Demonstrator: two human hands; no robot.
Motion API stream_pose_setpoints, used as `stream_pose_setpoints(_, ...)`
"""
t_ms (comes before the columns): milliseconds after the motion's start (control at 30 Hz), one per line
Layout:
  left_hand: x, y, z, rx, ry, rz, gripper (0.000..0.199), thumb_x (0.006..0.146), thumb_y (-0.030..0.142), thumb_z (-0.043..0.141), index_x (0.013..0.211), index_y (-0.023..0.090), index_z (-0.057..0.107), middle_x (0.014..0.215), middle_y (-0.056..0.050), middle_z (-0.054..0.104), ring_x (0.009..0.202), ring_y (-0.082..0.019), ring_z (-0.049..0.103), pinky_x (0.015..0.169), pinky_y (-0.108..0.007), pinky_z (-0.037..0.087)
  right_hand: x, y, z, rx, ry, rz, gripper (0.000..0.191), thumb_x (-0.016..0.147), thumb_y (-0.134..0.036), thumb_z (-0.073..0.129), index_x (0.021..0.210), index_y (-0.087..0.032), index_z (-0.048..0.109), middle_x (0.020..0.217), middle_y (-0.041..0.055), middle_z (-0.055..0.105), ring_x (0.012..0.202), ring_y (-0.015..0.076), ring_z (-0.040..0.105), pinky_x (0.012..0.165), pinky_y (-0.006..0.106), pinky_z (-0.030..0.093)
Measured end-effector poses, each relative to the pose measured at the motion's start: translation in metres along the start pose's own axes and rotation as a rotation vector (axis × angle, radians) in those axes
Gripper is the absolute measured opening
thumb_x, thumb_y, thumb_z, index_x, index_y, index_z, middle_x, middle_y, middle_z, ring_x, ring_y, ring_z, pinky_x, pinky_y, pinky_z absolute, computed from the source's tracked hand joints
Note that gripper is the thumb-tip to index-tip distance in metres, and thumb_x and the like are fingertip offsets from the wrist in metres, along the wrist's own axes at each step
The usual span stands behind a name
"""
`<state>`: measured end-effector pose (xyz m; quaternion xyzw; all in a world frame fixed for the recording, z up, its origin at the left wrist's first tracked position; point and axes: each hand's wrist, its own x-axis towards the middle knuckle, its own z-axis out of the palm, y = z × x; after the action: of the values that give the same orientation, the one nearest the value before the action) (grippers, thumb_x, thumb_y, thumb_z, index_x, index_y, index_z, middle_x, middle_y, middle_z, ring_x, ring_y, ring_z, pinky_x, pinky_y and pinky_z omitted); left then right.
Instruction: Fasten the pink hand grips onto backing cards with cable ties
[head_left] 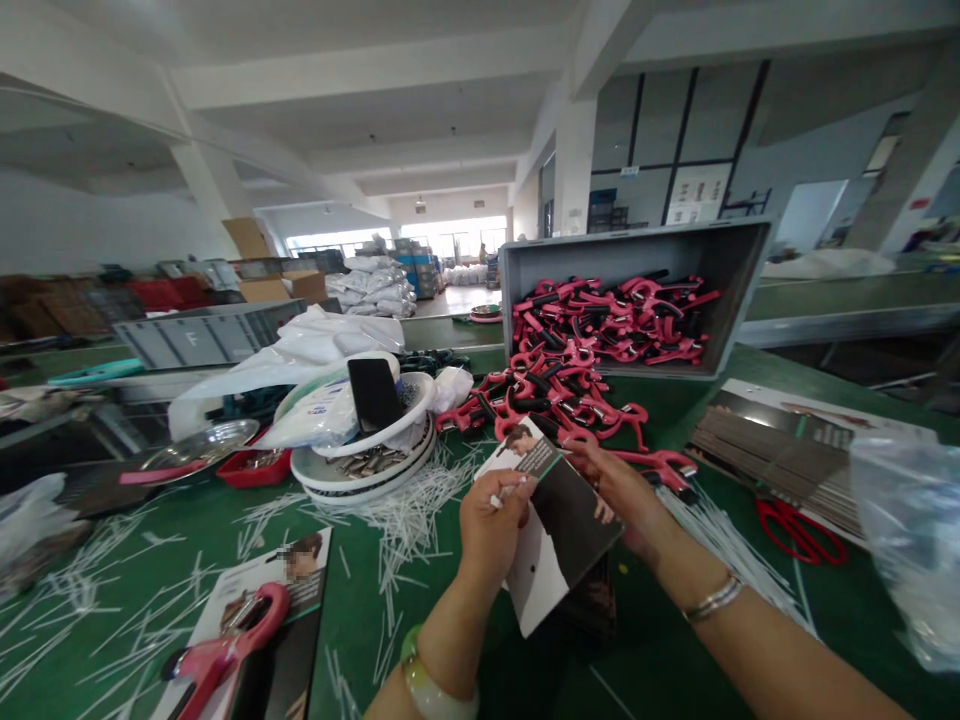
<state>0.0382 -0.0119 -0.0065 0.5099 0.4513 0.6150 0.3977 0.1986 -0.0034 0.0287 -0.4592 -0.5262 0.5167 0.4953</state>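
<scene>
My left hand (pixel 491 520) is closed, with thumb and fingers pinching the left edge of a printed backing card (pixel 566 520). A small white bit shows at its fingers, too small to name. On the card's other side my right hand (pixel 619 490) grips the upper right edge; some of its fingers are hidden behind it. The card is tilted, dark with a green line and a white part. Just beyond lies a heap of pink hand tools (pixel 562 390) with black grips. At the lower left, one pink tool (pixel 232 650) rests on another printed card (pixel 304 600).
A grey crate (pixel 637 375) tipped on its side holds many pink tools. White basins (pixel 360 490) with metal parts and a phone (pixel 375 395) stand left. Thin white strips (pixel 409 520) litter the green table. Right are stacked cards (pixel 780 450), red-handled scissors (pixel 799 530) and a plastic bag (pixel 911 550).
</scene>
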Motion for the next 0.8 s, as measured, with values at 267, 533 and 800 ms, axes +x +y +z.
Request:
stream_pose_setpoints(267,0.005,0.003,-0.002,-0.071,-0.073,0.077,0.014,0.069,0.034,0.070,0.070,0.021,0.066,0.056,0.003,0.054,0.044,-0.009,0.043,0.045,-0.022,0.033,-0.019,-0.007,-0.009,-0.480,-0.063,0.073,0.040,0.072,-0.028,0.056,0.112,-0.019,0.057,0.066,-0.0051,0.052,0.043,0.0071,0.043,0.040,0.020,0.036)
stream_pose_setpoints(533,0.006,0.003,-0.009,0.161,-0.344,0.222,0.001,0.066,0.026,0.073,0.066,0.027,0.074,0.070,-0.004,0.066,0.070,-0.019,0.056,0.071,-0.030,0.044,-0.026,0.026,-0.005,-1.080,0.082,-0.162,0.030,0.083,-0.025,0.043,0.105,-0.014,0.060,0.076,0.0050,0.064,0.068,0.0163,0.059,0.065,0.027,0.042)
stream_pose_setpoints(800,0.006,0.013,-0.037,0.237,-0.416,0.137,0.026,0.059,0.028,0.076,0.085,0.025,0.072,0.108,-0.008,0.061,0.100,-0.026,0.056,0.088,-0.037,0.043,-0.003,0.004,-0.085,-1.653,0.131,0.202,0.030,0.083,-0.034,0.045,0.089,-0.015,0.068,0.099,0.0178,0.066,0.093,0.0312,0.062,0.072,0.039,0.044)
